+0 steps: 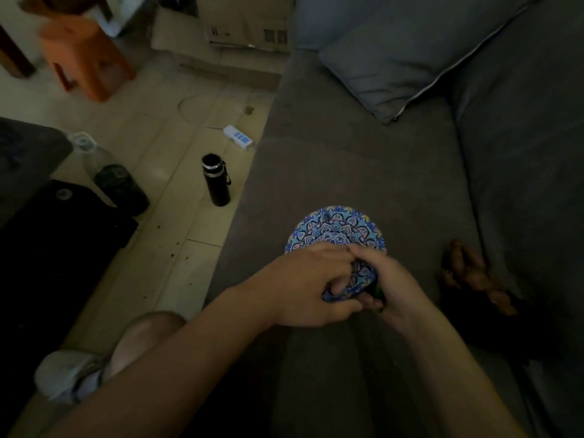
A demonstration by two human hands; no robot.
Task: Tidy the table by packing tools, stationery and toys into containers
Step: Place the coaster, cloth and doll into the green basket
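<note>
On the far left of the tiled floor stands an orange stool, with a black bag lower down and a clear plastic bottle just beside it. Further right, a black flask stands upright near a white power strip. Next comes the grey sofa. A round blue patterned pouch lies on its seat, its near part folded up between both hands. The left hand grips that fold with curled fingers. The right hand touches the left hand, and its fingers are curled round a small dark object with a green edge, held against the pouch. A grey cushion lies further back. A brown toy, too dim to identify, rests on the seat at right.
</note>
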